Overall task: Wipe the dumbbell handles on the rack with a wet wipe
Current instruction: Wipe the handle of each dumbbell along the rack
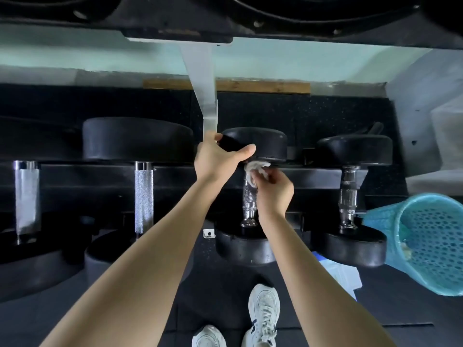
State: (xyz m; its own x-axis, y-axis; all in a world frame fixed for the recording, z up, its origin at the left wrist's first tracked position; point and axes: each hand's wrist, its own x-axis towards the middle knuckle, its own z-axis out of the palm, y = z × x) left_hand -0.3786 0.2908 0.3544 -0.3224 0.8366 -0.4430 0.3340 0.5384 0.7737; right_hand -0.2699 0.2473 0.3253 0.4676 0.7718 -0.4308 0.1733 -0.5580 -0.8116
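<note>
Several black dumbbells lie on the low rack [313,176], handles pointing toward me. My left hand [218,156] grips the far head [265,144] of the middle dumbbell, thumb over its rim. My right hand [274,189] pinches a crumpled white wet wipe [254,170] against the top of that dumbbell's chrome handle [248,199], just under the far head. The lower part of the handle shows bare. Other chrome handles stand at the left [143,196] and at the right [348,196].
A teal mesh bin [431,241] leans at the right with scraps inside. A wipe packet [340,271] lies on the dark floor beside the near dumbbell heads. A white rack post [204,91] rises behind my left hand. My white shoes [263,314] stand below.
</note>
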